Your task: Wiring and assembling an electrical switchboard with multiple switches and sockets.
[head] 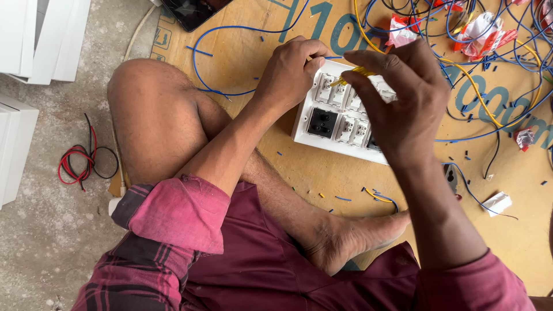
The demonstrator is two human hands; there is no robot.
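Cardboard sheet (322,178) covers the floor from 12 to 4 o'clock, tan with large teal print; bare concrete floor (52,230) runs along 7 to 10 o'clock. You sit cross-legged on the sheet's left edge, knee (147,98) raised at 10 o'clock, bare foot (351,239) resting on the cardboard near 6 o'clock.

White panels (43,34) stacked at 11 o'clock, off the cardboard. Dark phone (193,11) lies at the top edge, about 12 o'clock, partly out of view.

White switchboard plate (340,124) lies rear side up at frame centre, just past 1 o'clock from your knee. Rows of white switch modules and one black socket module (322,122) are seated in it.

Your left hand (291,72) presses on the plate's upper left corner, fingers curled over the edge, thumb on the plate; it grips nothing else visible. Your right hand (406,98) hovers over the plate's right half, covering that end. Its thumb and forefinger pinch a short bundle of yellow wire (352,74), held just above the top row of modules.

Tangle of blue and yellow wires (489,75) spreads from 1 to 3 o'clock, with red-and-white wrappers (481,34) among it. Red and black wire coil (80,161) sits on the concrete at 9 o'clock. Small blue and yellow wire offcuts (374,196) are scattered on the cardboard just below the plate.
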